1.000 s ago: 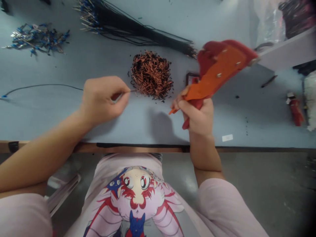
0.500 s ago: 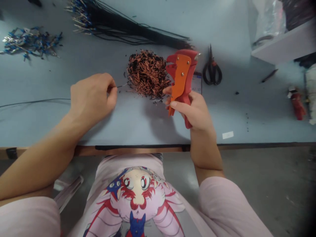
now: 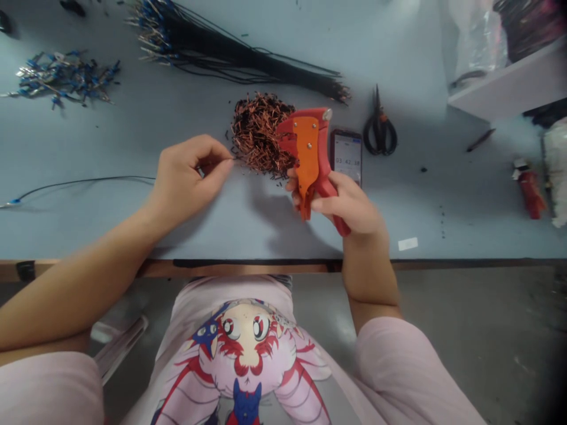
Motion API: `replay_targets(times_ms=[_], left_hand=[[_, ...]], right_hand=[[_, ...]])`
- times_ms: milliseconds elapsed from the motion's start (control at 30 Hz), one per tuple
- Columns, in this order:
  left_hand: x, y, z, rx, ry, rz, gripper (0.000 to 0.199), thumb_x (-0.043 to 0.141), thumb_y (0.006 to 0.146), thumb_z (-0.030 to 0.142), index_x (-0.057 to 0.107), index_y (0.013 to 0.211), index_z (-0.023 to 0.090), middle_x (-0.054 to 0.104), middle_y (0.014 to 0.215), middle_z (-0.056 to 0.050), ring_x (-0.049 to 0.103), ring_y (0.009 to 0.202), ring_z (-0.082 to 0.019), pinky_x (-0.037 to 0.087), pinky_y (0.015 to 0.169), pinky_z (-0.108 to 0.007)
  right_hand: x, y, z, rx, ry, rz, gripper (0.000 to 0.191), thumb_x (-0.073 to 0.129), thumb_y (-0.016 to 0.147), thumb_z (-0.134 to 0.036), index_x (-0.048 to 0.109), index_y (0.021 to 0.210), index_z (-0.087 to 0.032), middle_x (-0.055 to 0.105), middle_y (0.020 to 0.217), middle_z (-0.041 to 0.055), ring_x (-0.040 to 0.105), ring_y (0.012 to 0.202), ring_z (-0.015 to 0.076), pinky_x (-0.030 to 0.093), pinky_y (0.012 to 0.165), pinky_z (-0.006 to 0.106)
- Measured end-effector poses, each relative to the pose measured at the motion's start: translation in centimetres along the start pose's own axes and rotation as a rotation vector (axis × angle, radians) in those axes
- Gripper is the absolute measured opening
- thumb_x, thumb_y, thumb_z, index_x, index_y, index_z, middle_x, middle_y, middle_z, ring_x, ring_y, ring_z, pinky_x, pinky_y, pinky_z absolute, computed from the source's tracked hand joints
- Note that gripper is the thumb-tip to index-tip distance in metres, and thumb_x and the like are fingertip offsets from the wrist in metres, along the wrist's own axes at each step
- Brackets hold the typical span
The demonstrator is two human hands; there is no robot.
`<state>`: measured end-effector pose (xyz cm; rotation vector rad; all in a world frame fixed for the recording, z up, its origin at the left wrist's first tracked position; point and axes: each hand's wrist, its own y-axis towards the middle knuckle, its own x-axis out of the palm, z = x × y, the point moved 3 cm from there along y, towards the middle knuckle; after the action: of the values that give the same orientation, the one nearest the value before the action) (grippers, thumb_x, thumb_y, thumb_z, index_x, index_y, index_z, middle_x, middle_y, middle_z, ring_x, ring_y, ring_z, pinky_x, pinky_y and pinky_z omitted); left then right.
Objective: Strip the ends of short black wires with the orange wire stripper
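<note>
The left hand [image 3: 190, 177], left of the frame's centre, is pinching a thin black wire [image 3: 93, 179] between thumb and forefinger. The wire is trailing out behind the hand toward the left edge of the frame, where it is ending in a blue collar [image 3: 16, 201] with a silvery tip. Its other end is projecting slightly past the fingertips, pointing right, and is staying apart from the hand tool

The right hand [image 3: 354, 203], right of centre, is gripping the red-and-orange hand tool [image 3: 309, 147], its fingers curling around the handles. The tool is standing out with its head toward the top of the frame, and in the view it is overlapping the right side of a heap of copper-coloured clippings [image 3: 257, 133] at upper centre.

Above the heap, a bundle of black wires [image 3: 239, 56] is lying diagonally across the table [image 3: 221, 239]. A pile of blue-collared metal pieces [image 3: 66, 78] is occupying the upper left. Right of the tool, a phone [image 3: 347, 154] is showing digits, and black-handled scissors [image 3: 380, 131] are resting just beside it. Farther right, a dark pen-like item [image 3: 481, 140] and a red-handled item [image 3: 530, 192] are lying near the frame's edge. A small white label [image 3: 408, 244] is lying at lower right of the table surface
</note>
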<state>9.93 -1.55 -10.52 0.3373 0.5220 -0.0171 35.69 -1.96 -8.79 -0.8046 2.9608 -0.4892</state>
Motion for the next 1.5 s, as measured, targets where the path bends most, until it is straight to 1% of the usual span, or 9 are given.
replay_targets(times_ms=[133, 267, 400, 567, 700, 833, 967, 1233, 1500], left_hand=[[-0.1, 0.2, 0.1, -0.066, -0.127, 0.075, 0.003, 0.069, 0.078, 0.022, 0.068, 0.076, 0.02, 0.064, 0.068, 0.003, 0.05, 0.061, -0.009, 0.036, 0.056, -0.026], [0.2, 0.1, -0.2, -0.222, -0.336, 0.037, 0.012, 0.073, 0.079, 0.032, 0.07, 0.08, 0.021, 0.066, 0.074, 0.0, 0.053, 0.065, -0.011, 0.041, 0.06, -0.026], [0.6, -0.3, -0.8, -0.337, -0.536, 0.003, 0.015, 0.074, 0.079, 0.035, 0.072, 0.084, 0.021, 0.061, 0.067, 0.001, 0.048, 0.056, -0.01, 0.037, 0.052, -0.025], [0.8, -0.5, -1.2, -0.398, -0.649, -0.017, 0.014, 0.076, 0.076, 0.033, 0.071, 0.082, 0.021, 0.055, 0.059, 0.003, 0.044, 0.052, -0.009, 0.033, 0.049, -0.024], [0.8, -0.5, -0.7, -0.37, -0.642, 0.007, 0.02, 0.079, 0.072, 0.035, 0.067, 0.078, 0.02, 0.06, 0.064, 0.002, 0.048, 0.056, -0.01, 0.039, 0.054, -0.024], [1.0, -0.6, -0.4, -0.356, -0.67, 0.021, 0.021, 0.08, 0.071, 0.035, 0.067, 0.077, 0.02, 0.062, 0.067, 0.001, 0.053, 0.061, -0.011, 0.043, 0.058, -0.025], [1.3, -0.8, -0.3, -0.374, -0.705, 0.019, 0.019, 0.08, 0.072, 0.034, 0.07, 0.077, 0.019, 0.064, 0.069, 0.001, 0.054, 0.062, -0.01, 0.046, 0.062, -0.025], [2.1, -1.2, 0.9, -0.419, -0.725, -0.052, 0.022, 0.084, 0.066, 0.035, 0.071, 0.071, 0.018, 0.069, 0.072, -0.002, 0.06, 0.067, -0.013, 0.05, 0.067, -0.026], [3.0, -1.5, 2.0, -0.421, -0.95, -0.175, 0.022, 0.086, 0.068, 0.033, 0.073, 0.073, 0.016, 0.072, 0.073, -0.003, 0.067, 0.069, -0.015, 0.056, 0.073, -0.029]], right_hand=[[0.1, -0.7, -0.3, -0.124, -0.002, 0.018, 0.067, 0.08, 0.064, -0.035, 0.059, 0.128, -0.027, 0.06, 0.131, 0.0077, 0.063, 0.108, 0.0288, 0.057, 0.086, 0.045], [0.8, -0.9, -0.2, -0.157, -0.054, -0.006, 0.048, 0.07, 0.079, -0.034, 0.06, 0.125, -0.029, 0.065, 0.123, 0.0053, 0.063, 0.111, 0.0262, 0.051, 0.097, 0.047], [2.0, -0.3, 0.5, -0.078, -0.162, -0.028, 0.034, 0.067, 0.085, -0.031, 0.062, 0.118, -0.023, 0.069, 0.111, 0.0056, 0.065, 0.101, 0.022, 0.054, 0.089, 0.041], [2.8, 0.5, 1.7, 0.062, 0.057, 0.082, 0.038, 0.073, 0.081, -0.036, 0.055, 0.111, -0.021, 0.071, 0.106, 0.0075, 0.07, 0.079, 0.019, 0.058, 0.065, 0.033], [3.3, 0.7, 1.9, 0.076, 0.192, 0.028, 0.053, 0.084, 0.073, -0.031, 0.053, 0.116, -0.021, 0.072, 0.109, 0.0091, 0.072, 0.085, 0.0206, 0.061, 0.07, 0.034], [4.2, 0.8, 1.9, 0.139, 0.402, -0.117, 0.051, 0.08, 0.077, -0.031, 0.054, 0.12, -0.02, 0.072, 0.11, 0.0098, 0.072, 0.091, 0.0217, 0.062, 0.076, 0.039], [5.0, 0.7, 2.0, 0.212, 0.559, -0.22, 0.047, 0.075, 0.078, -0.032, 0.055, 0.118, -0.018, 0.073, 0.097, 0.0068, 0.071, 0.081, 0.0209, 0.062, 0.077, 0.045], [5.2, 0.7, 1.6, 0.252, 0.583, -0.259, 0.047, 0.074, 0.075, -0.04, 0.051, 0.113, -0.021, 0.068, 0.086, 0.0027, 0.069, 0.072, 0.019, 0.062, 0.077, 0.051], [5.9, 0.4, 2.3, 0.301, 0.582, -0.362, 0.05, 0.075, 0.074, -0.047, 0.052, 0.109, -0.021, 0.068, 0.083, 0.0034, 0.066, 0.069, 0.0194, 0.061, 0.069, 0.046]])
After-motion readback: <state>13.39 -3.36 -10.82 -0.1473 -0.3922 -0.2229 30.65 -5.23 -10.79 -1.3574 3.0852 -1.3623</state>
